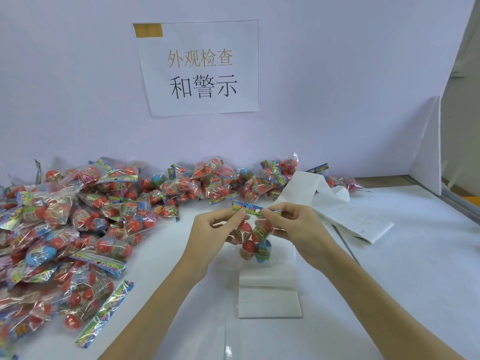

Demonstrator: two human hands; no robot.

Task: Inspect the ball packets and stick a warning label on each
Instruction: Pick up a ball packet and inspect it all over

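Observation:
One clear ball packet [253, 240] with red and blue balls hangs above the table's middle. My left hand [213, 235] pinches the left end of its colourful header card, and my right hand [296, 229] pinches the right end. Under it lies a folded white label strip [268, 294]. More of that strip [342, 211] runs away to the back right. A big heap of ball packets [65, 224] covers the left side, and a row of packets [220, 180] lines the back wall.
A paper sign [200, 66] with printed characters hangs on the back wall. A white partition [428, 152] closes the right side, with a metal rail beside it. The white table [402, 281] shows bare surface at the front right.

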